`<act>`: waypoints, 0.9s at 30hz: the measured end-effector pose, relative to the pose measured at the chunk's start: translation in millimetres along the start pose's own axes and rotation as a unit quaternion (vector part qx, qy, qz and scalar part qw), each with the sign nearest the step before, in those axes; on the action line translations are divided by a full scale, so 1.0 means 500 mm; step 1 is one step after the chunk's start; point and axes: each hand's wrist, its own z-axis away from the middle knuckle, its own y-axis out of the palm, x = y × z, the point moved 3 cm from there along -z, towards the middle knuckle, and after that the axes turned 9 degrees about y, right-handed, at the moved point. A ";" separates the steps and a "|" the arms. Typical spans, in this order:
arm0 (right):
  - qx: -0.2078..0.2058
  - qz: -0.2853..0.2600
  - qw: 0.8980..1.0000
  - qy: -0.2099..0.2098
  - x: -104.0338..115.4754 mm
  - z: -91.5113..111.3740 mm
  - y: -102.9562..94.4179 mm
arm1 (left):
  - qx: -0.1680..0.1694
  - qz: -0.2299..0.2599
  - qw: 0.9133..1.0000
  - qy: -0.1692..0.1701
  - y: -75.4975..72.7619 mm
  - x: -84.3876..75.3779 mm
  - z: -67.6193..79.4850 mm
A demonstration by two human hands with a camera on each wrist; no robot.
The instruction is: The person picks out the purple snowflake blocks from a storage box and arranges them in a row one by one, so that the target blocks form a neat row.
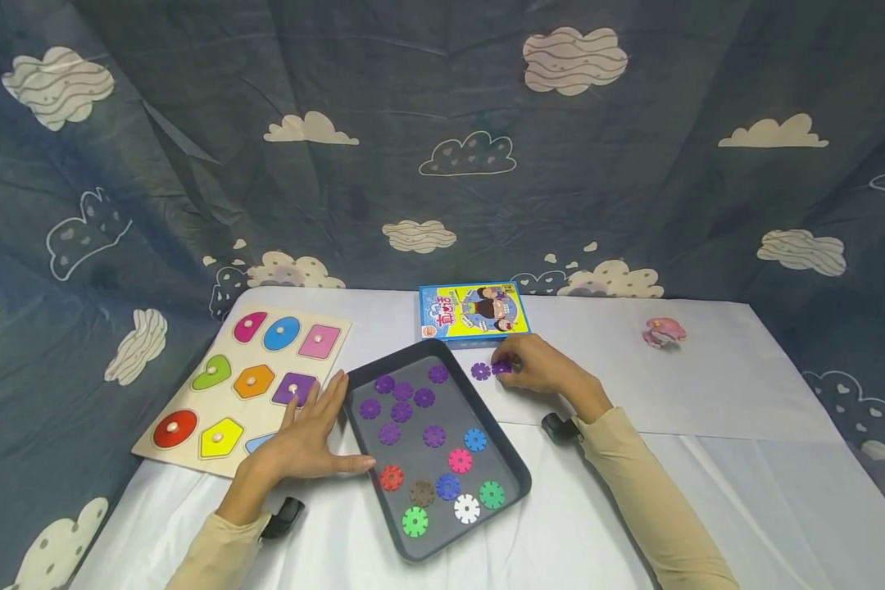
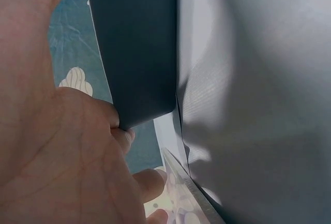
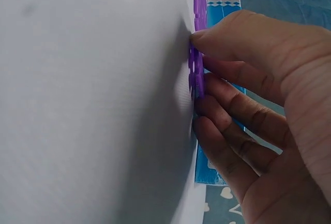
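My right hand [image 1: 534, 365] is at the table just right of the tray's far end, pinching a purple notched disc [image 3: 196, 71] between thumb and fingers. A second purple notched disc [image 1: 480, 371] lies right beside it on the white cloth. My left hand [image 1: 306, 438] is at the dark grey tray [image 1: 479, 533], fingers spread, thumb on its left rim and fingertips along the far left side. Inside the tray, several purple discs [image 1: 434, 436] fill the far half. Discs of other colours, such as a red one [image 1: 392, 478] and a white one [image 1: 467, 509], lie at the near end.
Left of the tray lies a wooden shape puzzle board [image 1: 217, 393], partly under the left hand. A blue and yellow box [image 1: 450, 315] stands behind the tray. Farther right sits a small pink toy [image 1: 664, 332]. A cloud-printed curtain [image 1: 383, 197] hangs behind the table.
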 end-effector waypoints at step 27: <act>-0.009 -0.019 1.000 -0.008 0.012 -0.002 -0.012 | 0.004 -0.005 1.000 -0.001 0.000 0.000 -0.001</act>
